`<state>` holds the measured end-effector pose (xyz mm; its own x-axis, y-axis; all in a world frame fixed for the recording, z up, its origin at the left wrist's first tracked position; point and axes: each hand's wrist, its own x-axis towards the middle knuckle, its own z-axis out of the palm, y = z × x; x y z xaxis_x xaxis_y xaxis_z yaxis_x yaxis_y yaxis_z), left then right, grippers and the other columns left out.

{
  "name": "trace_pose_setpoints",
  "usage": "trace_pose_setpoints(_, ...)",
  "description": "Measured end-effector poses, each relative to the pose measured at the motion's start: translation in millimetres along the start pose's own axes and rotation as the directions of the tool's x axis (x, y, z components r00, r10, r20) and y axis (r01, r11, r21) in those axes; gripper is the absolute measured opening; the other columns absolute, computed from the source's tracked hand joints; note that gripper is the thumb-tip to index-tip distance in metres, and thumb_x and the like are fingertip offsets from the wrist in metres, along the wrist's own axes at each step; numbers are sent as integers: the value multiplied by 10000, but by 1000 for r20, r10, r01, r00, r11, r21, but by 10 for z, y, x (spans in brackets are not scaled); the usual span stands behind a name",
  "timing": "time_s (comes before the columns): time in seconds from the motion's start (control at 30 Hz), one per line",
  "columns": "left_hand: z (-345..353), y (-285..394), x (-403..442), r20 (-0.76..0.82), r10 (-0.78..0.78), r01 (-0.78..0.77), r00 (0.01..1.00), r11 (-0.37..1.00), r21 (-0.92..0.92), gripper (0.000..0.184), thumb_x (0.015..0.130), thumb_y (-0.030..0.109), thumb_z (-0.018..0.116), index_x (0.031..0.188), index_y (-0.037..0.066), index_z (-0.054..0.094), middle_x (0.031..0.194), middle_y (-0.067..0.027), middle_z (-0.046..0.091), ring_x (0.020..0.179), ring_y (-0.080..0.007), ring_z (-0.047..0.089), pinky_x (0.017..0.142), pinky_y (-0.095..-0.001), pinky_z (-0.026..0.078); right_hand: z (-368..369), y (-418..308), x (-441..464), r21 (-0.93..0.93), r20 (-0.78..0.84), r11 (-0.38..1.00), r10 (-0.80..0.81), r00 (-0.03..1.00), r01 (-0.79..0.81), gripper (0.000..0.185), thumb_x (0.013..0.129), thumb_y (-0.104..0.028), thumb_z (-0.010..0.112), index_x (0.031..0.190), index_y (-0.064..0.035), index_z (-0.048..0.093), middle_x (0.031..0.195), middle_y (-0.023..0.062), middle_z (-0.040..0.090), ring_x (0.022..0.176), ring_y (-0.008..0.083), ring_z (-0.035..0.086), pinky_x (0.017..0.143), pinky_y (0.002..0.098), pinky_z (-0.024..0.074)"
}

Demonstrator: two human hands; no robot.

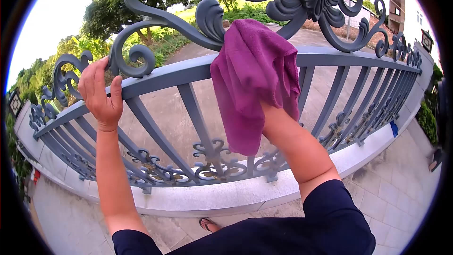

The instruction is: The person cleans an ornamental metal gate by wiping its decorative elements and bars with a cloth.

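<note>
A purple cloth [255,66] hangs in folds over the top rail of a grey metal fence [181,73]. It covers my right hand, and only the wrist [273,120] and forearm come out below it. The cloth is bunched on the hand and pressed against the rail beside a leaf-shaped ornament [211,19]; the fingers are hidden. My left hand [101,94] lies on the rail further left, next to a curled scroll [137,61]. Its fingers are stretched out upward and the thumb stands apart, with nothing held.
Vertical bars with smaller scrollwork [217,160] run below the rail. The fence stands on a pale stone ledge [188,198], with paving [377,198] in front. A sandalled foot [210,225] is near the ledge. A blue item [394,129] lies on the ledge at right.
</note>
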<state>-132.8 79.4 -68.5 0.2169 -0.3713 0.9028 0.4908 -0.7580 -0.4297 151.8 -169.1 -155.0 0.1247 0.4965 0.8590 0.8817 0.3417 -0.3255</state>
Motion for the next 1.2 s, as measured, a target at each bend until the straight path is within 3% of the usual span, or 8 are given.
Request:
trace_pose_setpoints(0.07, 20, 81, 28, 6, -45, 46, 999, 998, -35, 413, 1039, 264, 692, 1362, 6, 684, 1325, -135, 699, 1326, -333, 585, 1149, -440, 415, 138, -34, 97, -307, -27, 946, -122, 992, 108, 715, 1013, -344, 742, 1618, -124, 432, 1640, 122, 421, 1491, 275, 429, 1255, 402, 313)
trace_pose_setpoints(0.5, 144, 280, -11, -87, -229, 219, 970, 970, -102, 378, 1035, 200, 696, 1368, 21, 695, 1347, -155, 696, 1363, -366, 589, 1167, -453, 423, 253, -514, 918, -177, -362, 980, -155, 919, 96, 448, 974, -268, 707, 1371, -89, 605, 1365, 171, 620, 1275, 334, 609, 1067, 405, 497)
trace_pose_setpoints(0.63, 137, 263, -10, -96, -215, 204, 972, 973, -105, 369, 1019, 167, 698, 1357, 17, 705, 1337, -157, 705, 1356, -365, 598, 1158, -450, 437, 92, -268, 1387, -405, -263, 909, -220, 939, 99, 319, 958, -240, 686, 1227, -70, 679, 1143, 177, 727, 1059, 372, 710, 891, 422, 560)
trace_pose_setpoints(0.77, 157, 277, -27, -107, -220, 211, 970, 973, -93, 361, 1012, 152, 697, 1347, 18, 714, 1337, -155, 707, 1353, -365, 602, 1151, -446, 447, 53, -369, 1486, -467, -209, 818, -470, 857, 335, 173, 902, -200, 694, 1001, -70, 747, 932, 187, 751, 806, 385, 736, 698, 450, 594)
trace_pose_setpoints(0.9, 129, 262, -2, -108, -208, 197, 972, 975, -98, 353, 1018, 155, 695, 1343, 19, 714, 1339, -155, 708, 1355, -361, 603, 1151, -446, 447, -174, -392, 1616, -551, -25, 734, -490, 871, 397, 94, 860, -127, 697, 881, -43, 733, 832, 196, 735, 767, 385, 732, 660, 447, 590)
trace_pose_setpoints(1.03, 108, 230, -36, -80, -207, 197, 975, 973, -120, 358, 1030, 175, 691, 1361, 39, 704, 1351, -146, 700, 1370, -355, 590, 1158, -443, 441, -151, -385, 1605, -654, -14, 687, -430, 903, 317, 147, 881, -92, 702, 1014, -30, 709, 991, 184, 741, 902, 383, 721, 772, 439, 576)
trace_pose_setpoints(1.13, 102, 218, -71, -63, -225, 215, 972, 967, -139, 371, 1046, 187, 678, 1391, 50, 691, 1387, -148, 685, 1402, -348, 567, 1176, -443, 421, -56, -439, 1409, -477, -188, 826, -429, 884, 300, 203, 897, -166, 725, 1056, -42, 751, 1042, 202, 757, 913, 396, 736, 786, 461, 600)
trace_pose_setpoints(1.2, 95, 211, -86, -42, -227, 219, 973, 965, -145, 383, 1065, 181, 660, 1423, 45, 677, 1430, -161, 669, 1433, -342, 550, 1191, -444, 401, -79, -427, 1355, -405, -119, 865, -370, 921, 295, 308, 912, -219, 751, 1168, -48, 738, 1115, 204, 753, 1010, 399, 727, 853, 460, 593)
